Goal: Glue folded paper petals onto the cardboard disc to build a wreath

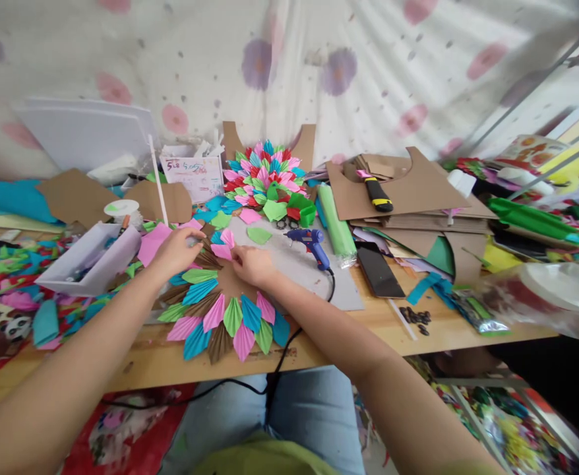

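Observation:
In front of me lies a ring of pleated paper leaves (232, 318) in pink, green, blue and brown, set around a brown cardboard base (235, 280). My right hand (252, 265) reaches over the base, its fingertips pinched at the edge of a pink paper leaf (223, 245) at the ring's far side. My left hand (179, 251) hovers over the ring's far left, thumb and fingers curled with a gap between them and nothing visible inside. A blue glue gun (309, 244) rests on the grey board (289, 267) to the right of my right hand.
A finished-looking colourful paper flower (264, 175) stands behind. At left are a white tray (91, 260) and heaped paper scraps (12, 280). To the right lie a phone (379, 269), a yellow-black cutter (378, 194) and stacked cardboard (413, 224). The glue gun's black cord (287, 353) crosses the table's front edge.

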{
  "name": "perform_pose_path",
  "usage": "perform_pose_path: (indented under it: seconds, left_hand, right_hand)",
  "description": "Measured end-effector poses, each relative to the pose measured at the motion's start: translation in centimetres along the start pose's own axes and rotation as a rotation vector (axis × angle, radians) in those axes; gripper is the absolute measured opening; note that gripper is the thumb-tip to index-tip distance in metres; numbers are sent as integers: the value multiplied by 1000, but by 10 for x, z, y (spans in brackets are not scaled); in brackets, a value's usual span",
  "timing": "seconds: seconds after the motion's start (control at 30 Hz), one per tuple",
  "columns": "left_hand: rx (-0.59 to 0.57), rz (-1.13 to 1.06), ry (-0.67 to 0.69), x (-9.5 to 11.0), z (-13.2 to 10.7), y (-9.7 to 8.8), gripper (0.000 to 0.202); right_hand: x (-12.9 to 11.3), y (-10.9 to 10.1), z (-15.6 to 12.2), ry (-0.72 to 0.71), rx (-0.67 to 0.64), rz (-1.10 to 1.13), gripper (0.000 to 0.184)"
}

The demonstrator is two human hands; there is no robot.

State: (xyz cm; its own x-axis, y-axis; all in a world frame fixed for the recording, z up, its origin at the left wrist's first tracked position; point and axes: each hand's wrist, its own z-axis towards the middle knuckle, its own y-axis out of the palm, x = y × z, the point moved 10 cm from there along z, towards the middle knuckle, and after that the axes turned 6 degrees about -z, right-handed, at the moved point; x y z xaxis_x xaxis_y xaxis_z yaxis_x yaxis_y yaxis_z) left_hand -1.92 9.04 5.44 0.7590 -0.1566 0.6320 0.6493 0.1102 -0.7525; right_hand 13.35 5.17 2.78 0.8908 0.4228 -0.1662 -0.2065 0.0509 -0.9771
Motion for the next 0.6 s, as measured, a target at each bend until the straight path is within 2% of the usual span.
perform_pose_path:
  seconds: [0.13, 0.33, 0.5, 0.6]
  left_hand:
    - [11, -16, 3, -1, -1, -5, 25]
    - [-69, 22, 47, 7, -1, 12, 24]
    - [-42, 39, 106, 12, 4, 14, 21]
    - [-86, 62, 186, 18, 4, 19, 19]
  right_hand:
    - [-4, 5, 6, -15, -31, -25, 28]
    - [-7, 11, 10, -17, -108, -60, 27]
    - [-7, 10, 11, -8, -121, -53, 24]
    - [-8, 8, 11, -3, -111, -51, 26]
